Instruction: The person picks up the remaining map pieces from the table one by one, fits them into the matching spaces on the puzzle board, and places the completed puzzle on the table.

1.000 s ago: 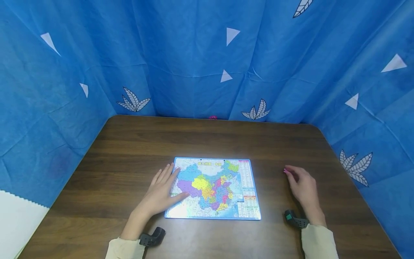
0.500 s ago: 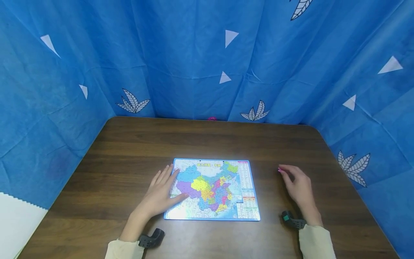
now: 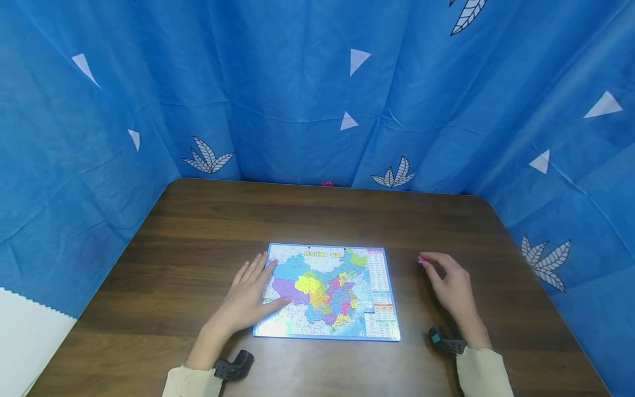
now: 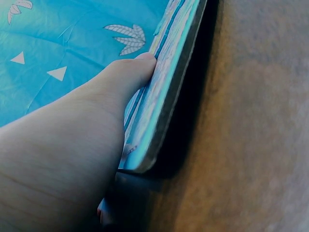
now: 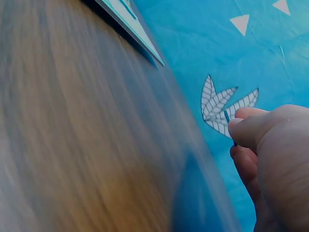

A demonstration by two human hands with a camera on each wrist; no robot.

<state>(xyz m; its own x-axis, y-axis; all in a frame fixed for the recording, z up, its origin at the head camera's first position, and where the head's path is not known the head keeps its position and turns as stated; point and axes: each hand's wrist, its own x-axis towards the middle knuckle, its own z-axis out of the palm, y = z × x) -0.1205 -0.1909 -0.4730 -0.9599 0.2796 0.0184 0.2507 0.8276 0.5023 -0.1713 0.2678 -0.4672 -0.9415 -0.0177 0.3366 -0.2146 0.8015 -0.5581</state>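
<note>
A flat China map puzzle board (image 3: pixel 379 298) with a blue rim lies on the wooden table. Fingers spread, my left hand (image 3: pixel 244 298) rests over its left edge. In the left wrist view, the thumb (image 4: pixel 137 67) lies on the face of the board (image 4: pixel 169 92). Off to the right of the board, my right hand (image 3: pixel 453 284) pinches a small pink puzzle piece (image 3: pixel 421 259) between thumb and forefinger. In the right wrist view that piece (image 5: pixel 227 116) shows only as a thin edge at the fingertips; most of it is hidden.
The brown wooden table (image 3: pixel 317 215) runs back to a blue curtain (image 3: pixel 297 99) printed with leaves and triangles. A white cloth edge (image 3: pixel 30 336) shows at the far left. Each wrist wears a black camera mount (image 3: pixel 235 365).
My right hand has moved left toward the board with the pink piece in its fingers. The left hand has stayed in place on the board.
</note>
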